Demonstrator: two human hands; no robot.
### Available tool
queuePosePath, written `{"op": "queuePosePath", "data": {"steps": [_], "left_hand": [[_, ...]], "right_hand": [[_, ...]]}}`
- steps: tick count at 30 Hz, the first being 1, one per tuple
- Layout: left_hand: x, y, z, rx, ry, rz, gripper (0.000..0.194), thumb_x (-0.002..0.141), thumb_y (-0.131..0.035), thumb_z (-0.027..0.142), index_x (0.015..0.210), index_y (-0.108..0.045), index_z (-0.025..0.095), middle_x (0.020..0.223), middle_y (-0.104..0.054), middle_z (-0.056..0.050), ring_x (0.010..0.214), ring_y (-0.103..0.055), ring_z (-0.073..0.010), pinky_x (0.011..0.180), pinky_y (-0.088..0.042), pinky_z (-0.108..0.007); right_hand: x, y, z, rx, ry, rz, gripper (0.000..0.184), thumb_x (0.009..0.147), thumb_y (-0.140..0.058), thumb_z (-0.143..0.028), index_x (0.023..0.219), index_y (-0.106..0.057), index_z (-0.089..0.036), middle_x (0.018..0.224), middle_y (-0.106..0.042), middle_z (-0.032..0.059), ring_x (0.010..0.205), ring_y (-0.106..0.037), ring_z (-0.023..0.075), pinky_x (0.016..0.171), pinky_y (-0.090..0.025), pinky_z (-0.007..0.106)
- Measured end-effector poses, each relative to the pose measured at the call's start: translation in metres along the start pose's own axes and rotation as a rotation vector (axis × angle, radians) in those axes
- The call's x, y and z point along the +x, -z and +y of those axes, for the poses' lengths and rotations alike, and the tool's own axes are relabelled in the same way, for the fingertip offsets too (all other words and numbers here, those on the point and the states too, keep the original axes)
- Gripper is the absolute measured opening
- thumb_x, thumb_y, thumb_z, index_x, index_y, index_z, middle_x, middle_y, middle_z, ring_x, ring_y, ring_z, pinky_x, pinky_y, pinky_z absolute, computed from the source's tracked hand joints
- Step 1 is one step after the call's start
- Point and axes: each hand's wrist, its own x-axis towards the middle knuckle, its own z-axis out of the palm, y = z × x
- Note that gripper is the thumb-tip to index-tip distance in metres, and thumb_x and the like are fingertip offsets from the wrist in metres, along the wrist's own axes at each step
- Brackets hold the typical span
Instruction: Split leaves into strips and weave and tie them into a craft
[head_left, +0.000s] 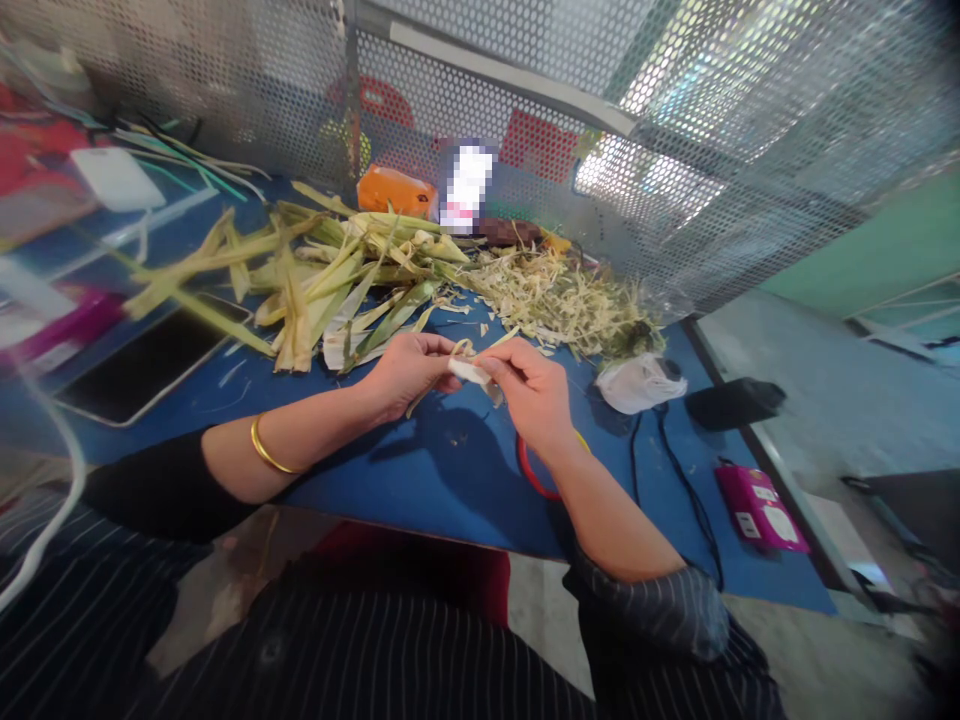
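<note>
Above the blue table, my left hand is closed in a pinch on the left end of a small white piece. Thin pale husk strips stick out around it. The fingers of my right hand pinch its other end, partly hiding it. Long yellow-green husk leaves are heaped beyond my left hand. Past my right hand spreads a pile of fine shredded strips. A red ring-shaped thing lies under my right wrist, partly covered.
A dark phone lies at left. At the back, a lit phone screen stands beside an orange packet, against a perforated metal partition. Rightward are a white plastic bag, black cable, black cylinder and magenta packet.
</note>
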Motion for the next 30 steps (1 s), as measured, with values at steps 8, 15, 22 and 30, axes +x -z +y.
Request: {"op": "queuePosePath", "data": {"steps": [8,15,22,30], "left_hand": [[-0.0011,0.0010,-0.0006,-0.017,0.007,-0.006,0.005,0.075,-0.071,0.014,0.073,-0.067,0.011,0.064,-0.065,-0.001,0.048,-0.055,-0.0058,0.053,-0.048,-0.021],[0.0007,0.0010,-0.0024,-0.056,0.034,-0.003,0.006,0.073,-0.072,0.014,0.072,-0.067,0.012,0.058,-0.063,0.000,0.046,-0.054,-0.0063,0.051,-0.046,-0.021],[-0.0018,-0.0013,-0.0006,-0.053,0.041,0.002,0.010,0.070,-0.075,0.018,0.070,-0.067,0.013,0.059,-0.064,0.000,0.049,-0.054,-0.0062,0.052,-0.046,-0.020],[-0.0008,0.0006,-0.0023,0.074,-0.034,-0.002,0.012,0.068,-0.076,0.023,0.072,-0.071,0.013,0.067,-0.068,-0.002,0.051,-0.057,-0.0072,0.056,-0.050,-0.023]], "right_hand": [[0.0025,0.0010,0.0016,0.049,0.066,-0.111,0.018,0.095,-0.048,-0.026,0.097,-0.066,-0.023,0.095,-0.064,0.0032,0.089,-0.059,0.0157,0.083,-0.047,0.032],[0.0038,0.0012,0.0034,0.057,0.202,-0.095,0.022,0.093,-0.050,-0.015,0.094,-0.070,-0.025,0.101,-0.064,0.0046,0.099,-0.061,0.0162,0.092,-0.048,0.035],[-0.0005,-0.0018,0.0033,-0.041,0.127,-0.060,0.016,0.085,-0.061,-0.017,0.091,-0.071,-0.028,0.098,-0.065,0.0026,0.093,-0.062,0.0168,0.087,-0.050,0.035],[0.0012,0.0045,-0.0037,0.026,-0.116,-0.002,0.019,0.088,-0.058,-0.029,0.072,-0.062,-0.020,0.063,-0.053,-0.0031,0.059,-0.047,0.0112,0.059,-0.038,0.026]]}}
